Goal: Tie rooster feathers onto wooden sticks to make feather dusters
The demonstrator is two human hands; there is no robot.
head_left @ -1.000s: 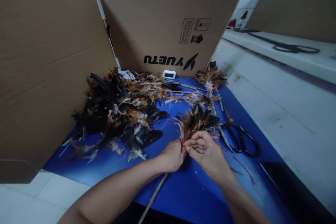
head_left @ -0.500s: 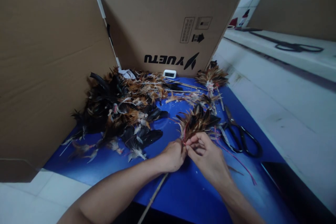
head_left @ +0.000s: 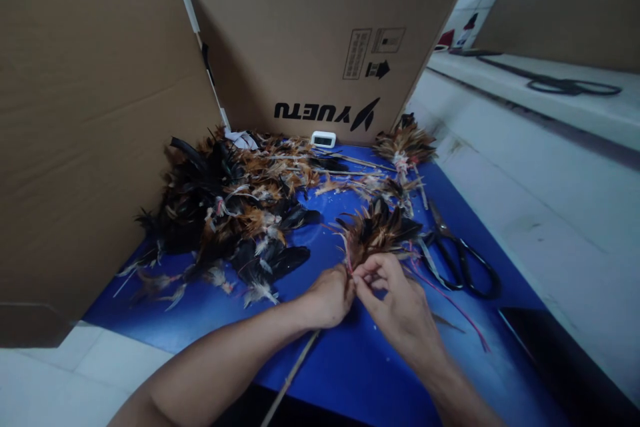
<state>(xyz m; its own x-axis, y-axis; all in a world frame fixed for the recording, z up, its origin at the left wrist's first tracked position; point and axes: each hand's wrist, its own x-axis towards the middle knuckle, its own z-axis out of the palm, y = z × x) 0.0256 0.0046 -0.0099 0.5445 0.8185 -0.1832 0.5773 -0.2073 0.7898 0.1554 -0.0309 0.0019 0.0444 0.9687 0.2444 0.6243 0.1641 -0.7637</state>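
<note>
My left hand [head_left: 331,295] is closed around a thin stick [head_left: 291,377], whose lower end slants down toward the bottom edge. A bundle of brown and black feathers [head_left: 377,230] fans out at the stick's top, just above my fingers. My right hand [head_left: 387,287] pinches pink string [head_left: 351,265] at the base of the feathers, its fingertips touching my left thumb. The exact grip point is partly hidden by the fingers. More pink string [head_left: 470,317] trails across the blue surface to the right.
A big pile of loose feathers [head_left: 200,213] covers the left of the blue table [head_left: 345,373]. Black-handled scissors [head_left: 463,260] lie at right. Behind stand a small white digital device [head_left: 323,139], another feather bundle [head_left: 406,143] and cardboard panels [head_left: 300,33]. A dark flat object [head_left: 555,347] lies lower right.
Both hands stay at the feather base with almost the same grip. My right fingers have shifted very slightly; the feathers and stick look nearly unmoved.
</note>
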